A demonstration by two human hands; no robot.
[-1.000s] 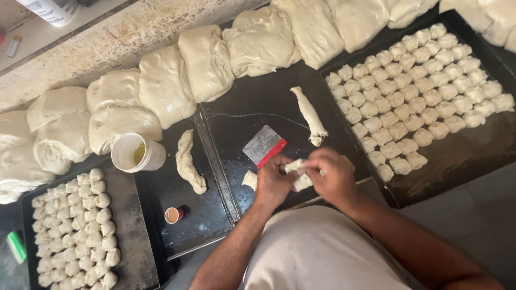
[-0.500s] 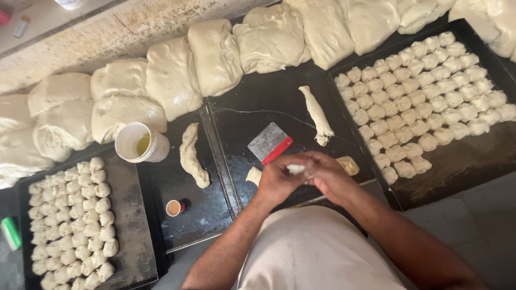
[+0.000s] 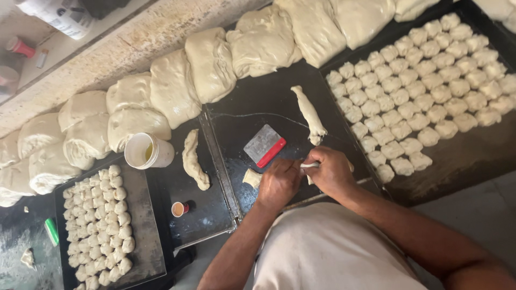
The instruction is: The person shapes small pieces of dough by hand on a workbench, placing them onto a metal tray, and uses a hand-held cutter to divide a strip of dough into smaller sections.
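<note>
Both your hands, left (image 3: 278,182) and right (image 3: 331,171), clenched on dough piece (image 3: 310,166) between them; soft, sticky, light. Pinch ends gently.

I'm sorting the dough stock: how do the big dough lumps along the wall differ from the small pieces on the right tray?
The big dough lumps are large, folded and wrinkled; the small pieces are small and roughly squarish. The lumps sit in one loose line along the wall, overlapping; the pieces lie in neat rows on the dark right tray. Both are the same pale cream dough.
</note>
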